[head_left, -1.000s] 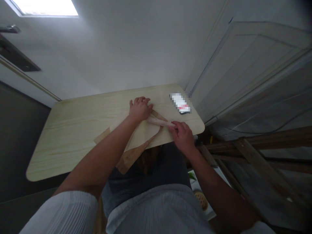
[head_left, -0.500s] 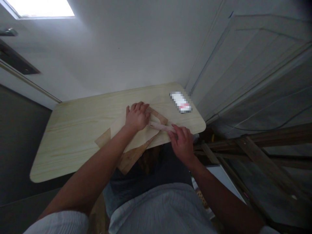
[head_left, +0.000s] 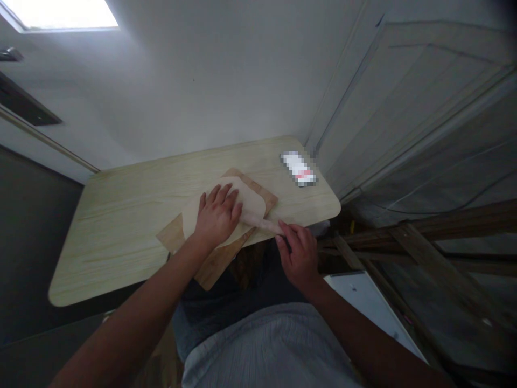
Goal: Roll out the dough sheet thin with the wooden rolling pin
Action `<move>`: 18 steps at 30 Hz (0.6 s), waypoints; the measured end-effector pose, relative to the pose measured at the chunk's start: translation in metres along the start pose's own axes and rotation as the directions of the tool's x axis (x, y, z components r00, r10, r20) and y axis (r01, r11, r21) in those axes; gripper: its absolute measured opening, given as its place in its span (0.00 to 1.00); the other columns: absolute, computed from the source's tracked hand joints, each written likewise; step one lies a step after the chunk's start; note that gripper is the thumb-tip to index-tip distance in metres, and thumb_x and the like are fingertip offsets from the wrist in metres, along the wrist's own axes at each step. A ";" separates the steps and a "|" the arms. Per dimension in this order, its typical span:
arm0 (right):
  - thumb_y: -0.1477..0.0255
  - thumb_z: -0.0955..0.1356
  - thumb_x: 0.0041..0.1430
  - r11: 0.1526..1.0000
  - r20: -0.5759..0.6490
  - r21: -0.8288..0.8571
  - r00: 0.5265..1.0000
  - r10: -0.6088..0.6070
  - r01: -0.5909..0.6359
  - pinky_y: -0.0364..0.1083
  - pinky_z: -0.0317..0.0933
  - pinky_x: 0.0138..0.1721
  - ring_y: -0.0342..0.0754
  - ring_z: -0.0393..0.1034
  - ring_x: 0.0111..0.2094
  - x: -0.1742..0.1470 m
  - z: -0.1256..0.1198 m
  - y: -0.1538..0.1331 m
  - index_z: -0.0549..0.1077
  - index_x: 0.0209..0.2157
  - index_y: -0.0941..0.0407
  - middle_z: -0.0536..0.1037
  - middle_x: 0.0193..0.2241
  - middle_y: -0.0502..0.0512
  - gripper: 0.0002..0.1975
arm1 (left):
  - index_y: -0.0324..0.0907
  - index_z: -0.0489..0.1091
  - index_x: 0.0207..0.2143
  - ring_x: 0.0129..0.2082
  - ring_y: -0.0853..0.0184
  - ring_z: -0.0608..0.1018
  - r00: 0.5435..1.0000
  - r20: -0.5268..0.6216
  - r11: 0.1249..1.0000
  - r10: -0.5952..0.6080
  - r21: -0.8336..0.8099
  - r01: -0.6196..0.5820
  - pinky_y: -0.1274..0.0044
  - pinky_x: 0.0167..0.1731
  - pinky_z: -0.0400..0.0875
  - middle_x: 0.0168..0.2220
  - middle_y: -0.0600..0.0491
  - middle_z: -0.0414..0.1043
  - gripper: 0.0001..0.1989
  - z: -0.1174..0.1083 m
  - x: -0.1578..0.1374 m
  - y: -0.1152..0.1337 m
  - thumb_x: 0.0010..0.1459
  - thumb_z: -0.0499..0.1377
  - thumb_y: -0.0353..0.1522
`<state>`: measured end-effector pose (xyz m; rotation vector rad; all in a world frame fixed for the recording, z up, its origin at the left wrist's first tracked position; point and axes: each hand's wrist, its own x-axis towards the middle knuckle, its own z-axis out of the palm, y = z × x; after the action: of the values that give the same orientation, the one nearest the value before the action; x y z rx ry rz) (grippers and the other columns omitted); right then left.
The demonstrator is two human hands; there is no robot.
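Observation:
A flat sheet of pale dough [head_left: 246, 196] lies on a brown wooden board [head_left: 214, 267] that is turned at an angle on the table. A light wooden rolling pin [head_left: 260, 221] runs across the near right part of the dough. My right hand [head_left: 299, 253] has its fingers closed round the pin's right end, at the table's front edge. My left hand [head_left: 220, 213] lies over the dough with fingers stretched out. The pin's left end disappears under or beside this palm, so its contact there is hidden.
A pixelated phone [head_left: 299, 168] lies at the right end of the pale wood-grain table [head_left: 117, 215]. Behind the table stands a white wall or door [head_left: 194, 108]. Wooden beams [head_left: 424, 253] and a white panel [head_left: 371, 302] are at the lower right.
Both hands and the rolling pin have come back toward my body. My left hand has left the board's far corner, uncovering more of the dough's far side.

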<state>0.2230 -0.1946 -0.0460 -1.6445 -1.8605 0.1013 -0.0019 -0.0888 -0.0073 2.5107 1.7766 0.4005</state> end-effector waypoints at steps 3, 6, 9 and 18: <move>0.64 0.63 0.70 1.000 0.000 0.010 1.000 -0.002 0.002 0.55 0.59 0.51 0.56 0.67 0.49 -0.002 0.001 -0.001 0.71 0.60 0.53 0.75 0.47 0.61 0.20 | 0.48 0.60 0.66 0.70 0.51 0.56 1.000 0.001 1.000 -0.012 0.000 0.012 0.51 0.65 0.51 0.70 0.49 0.54 0.27 0.001 -0.004 0.000 0.70 0.41 0.45; 0.63 0.63 0.70 1.000 0.011 0.003 1.000 0.004 -0.004 0.55 0.59 0.51 0.56 0.67 0.49 -0.001 0.001 0.000 0.71 0.59 0.54 0.75 0.46 0.61 0.21 | 0.50 0.59 0.66 0.70 0.50 0.55 1.000 -0.010 1.000 -0.019 0.012 0.019 0.50 0.65 0.50 0.71 0.49 0.53 0.27 0.003 -0.001 0.001 0.70 0.41 0.46; 0.62 0.62 0.70 1.000 0.029 -0.008 0.999 0.019 -0.019 0.54 0.59 0.49 0.56 0.68 0.47 0.003 0.001 0.002 0.71 0.59 0.55 0.75 0.43 0.61 0.21 | 0.53 0.60 0.66 0.70 0.50 0.54 1.000 -0.014 1.000 -0.019 0.014 0.019 0.50 0.65 0.49 0.71 0.50 0.52 0.26 0.005 0.009 0.003 0.70 0.41 0.46; 0.60 0.61 0.71 0.996 0.031 -0.053 0.997 0.073 -0.071 0.53 0.58 0.48 0.56 0.67 0.46 0.023 -0.003 0.010 0.72 0.57 0.56 0.75 0.41 0.61 0.21 | 0.53 0.62 0.64 0.68 0.49 0.56 1.000 0.006 1.000 -0.019 -0.012 0.019 0.47 0.65 0.47 0.69 0.49 0.56 0.25 0.008 0.048 0.012 0.69 0.43 0.46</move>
<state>0.2326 -0.1727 -0.0387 -1.7561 -1.8422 0.1117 0.0259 -0.0471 -0.0036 2.4825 1.7897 0.4014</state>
